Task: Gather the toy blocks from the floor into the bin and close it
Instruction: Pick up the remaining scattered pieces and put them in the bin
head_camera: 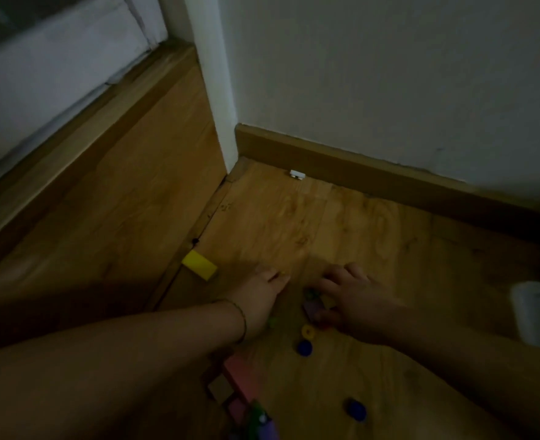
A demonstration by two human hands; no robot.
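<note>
Down on the wooden floor (341,223), low in the middle of the frame, both hands are flat among scattered toy pieces in very dim light. The left hand (259,296) lies palm down with its fingers loosely together, a thin bracelet (241,322) at its wrist; the yellow block (199,265) sits just to its upper left, near but not touching. The right hand (354,300) is spread over a small cluster, its thumb side against a purple block (313,308); whether it grips that piece I cannot tell. Just below this hand lie a yellow ring (308,331) and a blue round piece (304,347), with another blue piece (356,409) lower right. A small white block (297,174) rests well apart, against the skirting board (389,173) in the upper middle. A blurred white container (532,315) shows at the right edge.
</note>
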